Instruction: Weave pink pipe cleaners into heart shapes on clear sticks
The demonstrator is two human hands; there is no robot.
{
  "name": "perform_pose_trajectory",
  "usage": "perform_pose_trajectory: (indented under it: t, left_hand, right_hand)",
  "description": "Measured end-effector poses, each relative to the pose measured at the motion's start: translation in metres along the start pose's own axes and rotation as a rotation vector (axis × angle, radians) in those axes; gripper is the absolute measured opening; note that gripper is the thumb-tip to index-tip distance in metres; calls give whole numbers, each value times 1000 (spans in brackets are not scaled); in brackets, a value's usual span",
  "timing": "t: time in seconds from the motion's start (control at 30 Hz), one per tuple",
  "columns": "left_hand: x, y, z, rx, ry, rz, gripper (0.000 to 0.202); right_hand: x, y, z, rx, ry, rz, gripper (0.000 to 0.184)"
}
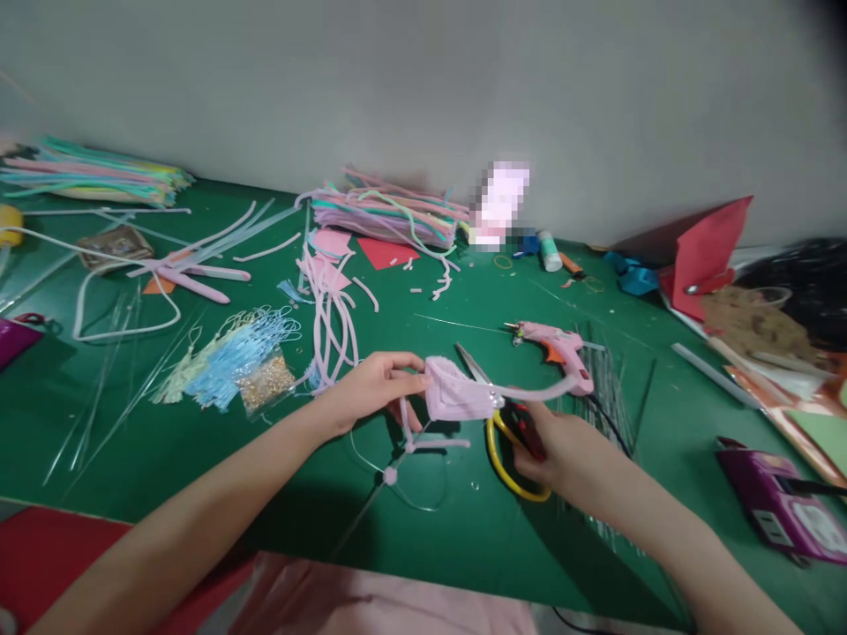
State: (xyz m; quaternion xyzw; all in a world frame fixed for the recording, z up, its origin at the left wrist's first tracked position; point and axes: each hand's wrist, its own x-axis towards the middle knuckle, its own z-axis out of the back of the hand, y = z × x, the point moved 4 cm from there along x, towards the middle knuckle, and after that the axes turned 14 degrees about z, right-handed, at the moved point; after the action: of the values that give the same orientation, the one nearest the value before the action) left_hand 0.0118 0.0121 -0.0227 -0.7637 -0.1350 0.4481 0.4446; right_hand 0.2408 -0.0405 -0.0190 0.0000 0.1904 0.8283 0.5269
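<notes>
My left hand (384, 388) pinches the left edge of a folded pink pipe-cleaner piece (456, 392), made of several rows side by side. A loose pink tail stretches from it to the right. My right hand (562, 445) is closed around a red-and-black-handled tool (528, 429); its metal head meets the piece's right edge, and its exact kind is hard to make out. Yellow-handled scissors (496, 463) show under and beside my right hand, blade pointing up and left. Below my left hand are a thin stem with a small pink ball (390, 476) and a short pink strip (440, 444).
A pink glue gun (556, 348) lies right of centre, its cord running past clear sticks (605, 414). Tassels (225, 362) and a bag of gold beads (266, 381) lie left. Pipe-cleaner bundles (390, 216) line the wall. A purple box (784, 503) sits far right.
</notes>
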Motion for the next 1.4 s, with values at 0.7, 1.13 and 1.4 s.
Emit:
perform_pose_trajectory:
  t: [0.7,1.13,1.4]
  left_hand:
    - [-7,1,-2,140,129,97,30]
    - [-8,0,-3,139,122,111,28]
    - [-7,0,-2,140,133,89,30]
  right_hand:
    - [-11,-18,12,392,-508,-155,36]
    - [-13,-5,-9,1240,-593,-184,56]
    - [-30,13,14,387,-348,208,78]
